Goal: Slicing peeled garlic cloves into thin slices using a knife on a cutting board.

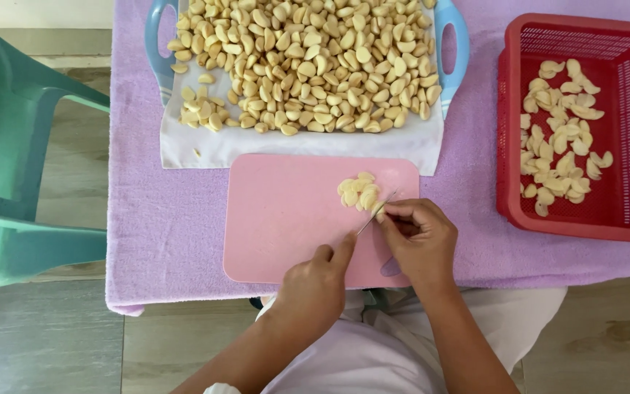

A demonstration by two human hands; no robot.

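The left hand (313, 281) is clenched around the handle of a small knife, its thin metal blade (375, 214) angled up and right over the pink rectangular plastic cutting board (286, 219). The right hand (418, 241) pinches a single pale garlic clove (379, 211) at its fingertips, right where the blade tip meets it; the clove is mostly hidden by the fingers, so whether the edge has entered it cannot be told.

A small heap of cut garlic pieces (359, 191) lies on the board just above the right hand.

Beyond the board, a white cloth over a blue-handled tray (452, 44) carries a large spread of whole peeled garlic cloves (308, 62), which appear untouched. To the right, a red perforated plastic basket (519, 124) holds a modest layer of garlic pieces (559, 138).

Judged from the quantities, the work is at an early stage: the basket lot is small beside the tray lot.

All stands on a lilac towel (162, 219). A teal plastic chair (16, 160) stands to the left.
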